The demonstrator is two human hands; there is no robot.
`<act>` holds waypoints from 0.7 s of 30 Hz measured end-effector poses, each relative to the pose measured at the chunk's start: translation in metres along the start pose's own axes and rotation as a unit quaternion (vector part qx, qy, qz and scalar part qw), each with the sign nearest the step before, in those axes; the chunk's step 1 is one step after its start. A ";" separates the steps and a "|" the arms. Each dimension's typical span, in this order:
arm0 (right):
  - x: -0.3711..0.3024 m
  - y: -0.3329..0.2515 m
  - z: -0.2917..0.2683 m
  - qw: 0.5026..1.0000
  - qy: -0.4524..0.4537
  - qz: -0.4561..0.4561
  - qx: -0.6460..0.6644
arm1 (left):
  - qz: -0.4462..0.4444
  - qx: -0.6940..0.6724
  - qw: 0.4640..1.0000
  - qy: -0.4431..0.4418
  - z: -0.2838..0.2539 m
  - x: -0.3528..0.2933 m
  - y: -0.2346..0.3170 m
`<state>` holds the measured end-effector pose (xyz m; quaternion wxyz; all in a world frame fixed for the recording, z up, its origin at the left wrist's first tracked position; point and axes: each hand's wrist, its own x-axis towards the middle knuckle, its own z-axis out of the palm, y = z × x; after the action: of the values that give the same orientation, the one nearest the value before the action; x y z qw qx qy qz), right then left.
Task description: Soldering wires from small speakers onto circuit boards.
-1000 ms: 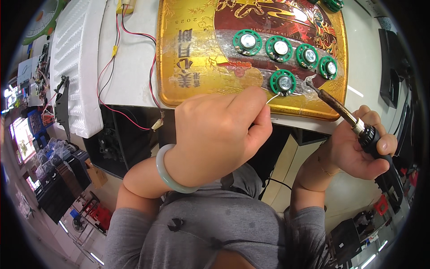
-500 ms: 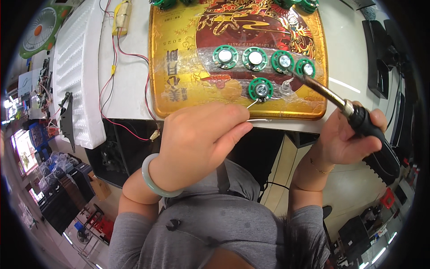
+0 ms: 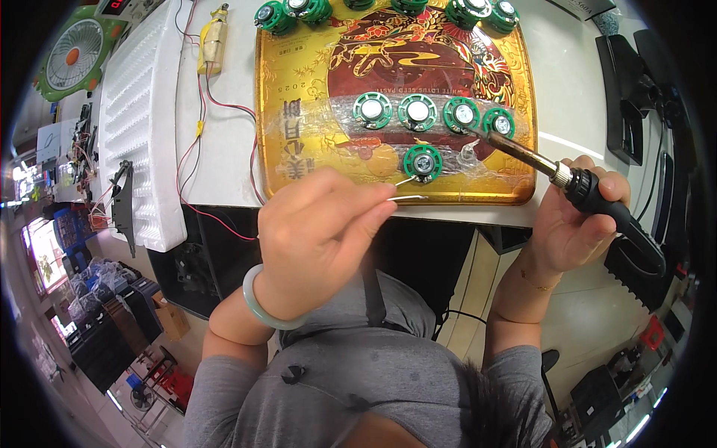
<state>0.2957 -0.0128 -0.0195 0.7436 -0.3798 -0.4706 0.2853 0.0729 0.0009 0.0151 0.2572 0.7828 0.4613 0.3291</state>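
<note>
My left hand [image 3: 317, 220] is closed, with thumb and forefinger pinching a thin white wire [image 3: 407, 198] with two ends. One end reaches the lower edge of a small green-rimmed round speaker [image 3: 423, 163]; whether it touches a contact there I cannot tell. The other end sticks out over the near rim of the gold tin lid [image 3: 299, 134]. My right hand [image 3: 579, 216] grips the black handle of a soldering iron [image 3: 556, 172]. Its tip points left, close to the right-hand speakers [image 3: 462, 115] of a row on the lid. Clear film lies under the speakers.
More green speakers [image 3: 308, 9] line the lid's far edge. To the left are a taped yellow battery pack [image 3: 213, 45] with red and black wires, a white foam tray [image 3: 142, 112] and a green fan [image 3: 75, 56]. A black stand [image 3: 624, 97] is on the right.
The view has shifted, so the lid sits lower and more far-edge speakers show. Both hands keep their holds, and the iron's tip stays near the same speakers.
</note>
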 end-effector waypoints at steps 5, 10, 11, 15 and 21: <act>0.004 -0.002 -0.005 1.000 -0.020 -0.009 -0.010 | 0.055 0.084 0.995 0.003 0.010 -0.002 0.006; 0.000 -0.001 -0.004 0.998 -0.049 -0.017 0.028 | 0.063 0.102 0.992 -0.031 0.019 -0.005 0.006; -0.002 -0.001 -0.004 0.997 -0.071 -0.017 0.035 | 0.061 0.104 0.992 -0.032 0.021 -0.006 0.006; -0.005 -0.004 -0.001 0.995 -0.103 -0.017 -0.011 | 0.068 0.103 0.992 -0.018 0.029 -0.007 0.004; -0.009 0.002 -0.001 0.989 -0.142 -0.032 -0.004 | 0.058 0.085 0.995 -0.003 0.029 -0.011 -0.001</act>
<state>0.2931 -0.0187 -0.0256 0.6766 -0.3234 -0.5845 0.3099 0.0904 -0.0109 -0.0076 0.1712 0.8282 0.4408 0.3006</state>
